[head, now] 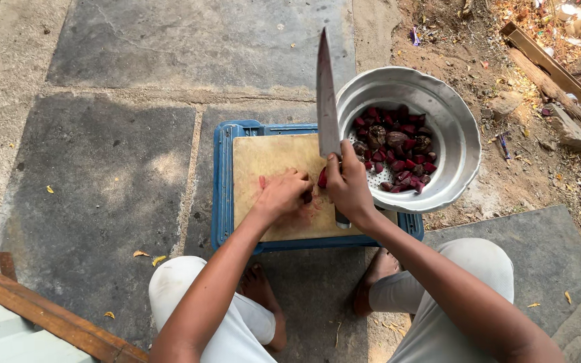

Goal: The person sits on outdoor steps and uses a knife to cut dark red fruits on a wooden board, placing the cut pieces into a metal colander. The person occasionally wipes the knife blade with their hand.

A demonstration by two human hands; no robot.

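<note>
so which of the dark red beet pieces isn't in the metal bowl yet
The dark red beet piece between the left hand and right hand on the wooden cutting board; the rest lie in the round metal bowl.

bare cutting board (263, 158) left, metal bowl (462, 154) crowding right; raised knife (326, 101) between

Blue plastic crate (222, 181) beneath a pale tan cutting board (267, 161); silver-grey perforated metal colander (462, 144) holding dark red beetroot pieces (398, 151); grey steel knife blade (326, 101).
</note>
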